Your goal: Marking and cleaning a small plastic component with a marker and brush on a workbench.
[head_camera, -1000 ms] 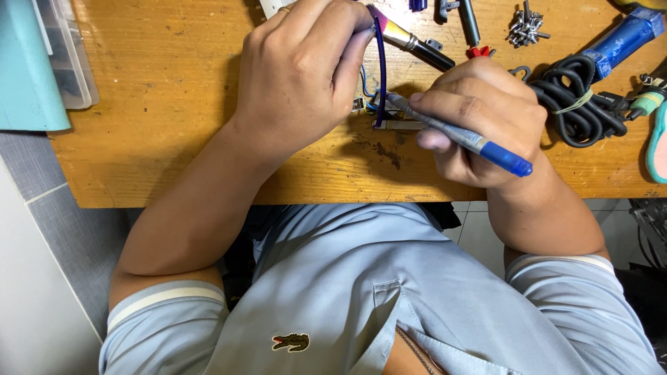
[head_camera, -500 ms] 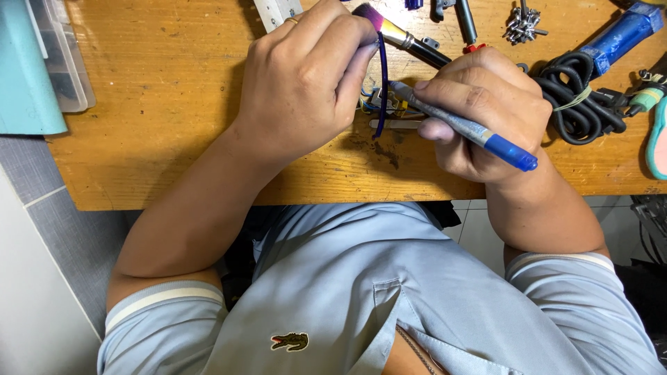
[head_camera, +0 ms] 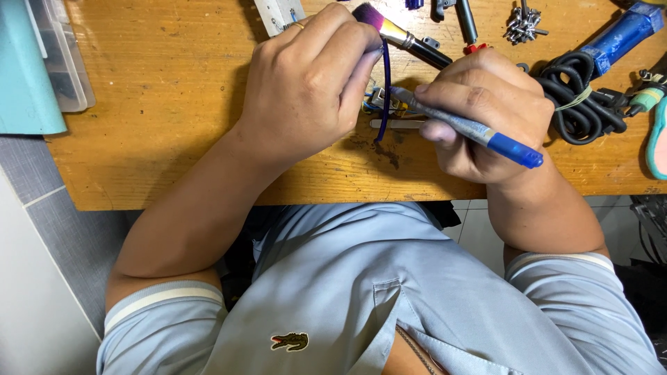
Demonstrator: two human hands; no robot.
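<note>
Over a wooden workbench [head_camera: 160,118], my left hand [head_camera: 306,83] curls around a small part with thin wires that is mostly hidden under its fingers; a dark blue wire [head_camera: 384,90] loops down from it. My right hand [head_camera: 486,111] grips a slim blue-capped tool [head_camera: 472,128] like a pen, its tip pointed at the small part between both hands. A pair of tweezers [head_camera: 396,124] lies flat on the wood just below the tip. Behind my hands lies a brush with pink-purple bristles [head_camera: 399,35].
A coiled black cable [head_camera: 577,97] with a blue-handled tool [head_camera: 625,31] lies at the right. Small screws [head_camera: 521,21] sit at the back. A teal case and a clear plastic box [head_camera: 55,62] stand at the left edge. A teal object [head_camera: 656,139] is at far right.
Both hands have stayed together over the small part. The view has shifted slightly, so the bench and tools sit a little lower in the picture.
</note>
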